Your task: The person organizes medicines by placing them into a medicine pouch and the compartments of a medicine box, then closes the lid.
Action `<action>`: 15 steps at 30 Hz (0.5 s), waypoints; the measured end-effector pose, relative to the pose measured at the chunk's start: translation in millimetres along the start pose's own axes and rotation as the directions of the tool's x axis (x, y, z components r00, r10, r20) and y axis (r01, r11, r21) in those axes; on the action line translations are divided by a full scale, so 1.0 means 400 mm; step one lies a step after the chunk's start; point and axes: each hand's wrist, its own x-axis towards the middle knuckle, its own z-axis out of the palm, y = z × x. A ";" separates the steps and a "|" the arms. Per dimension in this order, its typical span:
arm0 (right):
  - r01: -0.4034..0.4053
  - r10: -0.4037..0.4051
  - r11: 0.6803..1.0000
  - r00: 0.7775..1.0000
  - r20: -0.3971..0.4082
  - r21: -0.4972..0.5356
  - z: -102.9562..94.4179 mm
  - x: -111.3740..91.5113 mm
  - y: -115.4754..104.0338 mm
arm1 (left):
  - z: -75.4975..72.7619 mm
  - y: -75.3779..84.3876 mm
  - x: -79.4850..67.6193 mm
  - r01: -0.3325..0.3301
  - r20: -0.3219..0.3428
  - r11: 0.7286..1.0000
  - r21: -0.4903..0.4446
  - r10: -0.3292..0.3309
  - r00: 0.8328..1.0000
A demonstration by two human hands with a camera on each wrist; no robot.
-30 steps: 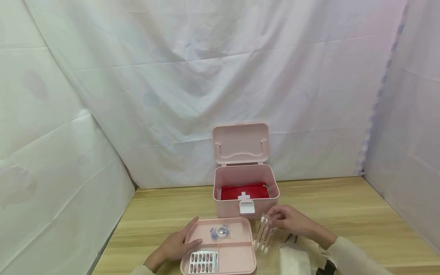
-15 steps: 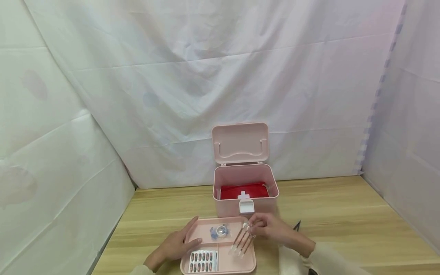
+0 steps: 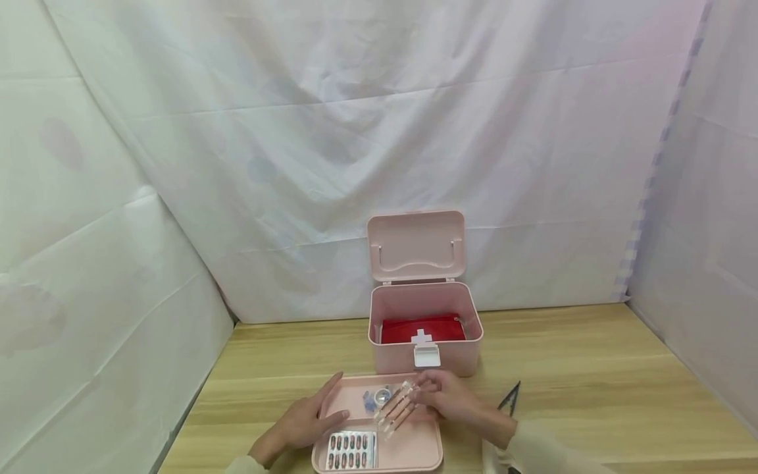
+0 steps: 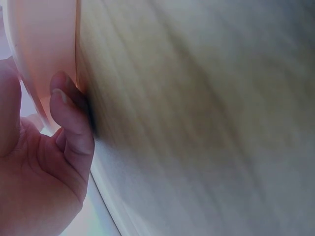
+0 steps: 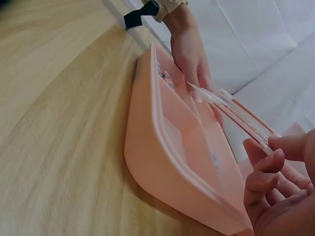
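Observation:
My right hand point(image 3: 445, 395) pinches a clear-wrapped strip of iodine cotton swabs point(image 3: 395, 409) between thumb and fingertips. The swabs slant over the pink divided tray point(image 3: 410, 454); the right wrist view shows the strip point(image 5: 234, 115) raised above the rim. At the tray's left side, my left hand point(image 3: 304, 421) holds the edge, thumb over the inside and fingers along the outer wall point(image 4: 47, 39). A blister pack of capsules point(image 3: 351, 451) lies in the front left compartment. In the back compartment is a small round white item with blue pieces point(image 3: 379, 397), partly overlapped by the swabs.
Behind the tray stands a pink first-aid box point(image 3: 462, 359), lid point(image 3: 416, 247) raised, with a red pouch point(image 3: 397, 330) inside. Dark tweezers-like tips point(image 3: 510, 398) and a whitish item point(image 3: 490, 457) lie right of the tray, partly hidden by the right arm. White cloth point(image 3: 296, 164) hangs behind.
My right hand has carried the swab strip leftward from the table beside the tray to above the tray, turning it more slanted. My left hand stays on the tray.

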 end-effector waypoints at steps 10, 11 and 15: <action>0.013 -0.008 0.998 0.996 -0.088 0.057 0.026 0.027 0.009 | -0.003 -0.001 0.000 -0.009 0.002 1.000 0.007 0.009 1.000; 0.011 -0.004 0.998 0.995 -0.102 0.066 0.030 0.029 0.007 | -0.002 -0.002 0.001 -0.012 -0.001 1.000 0.010 0.012 1.000; -0.018 0.033 0.995 0.986 -0.161 0.097 0.044 0.033 0.004 | -0.001 -0.004 0.001 -0.025 -0.006 1.000 0.016 0.025 1.000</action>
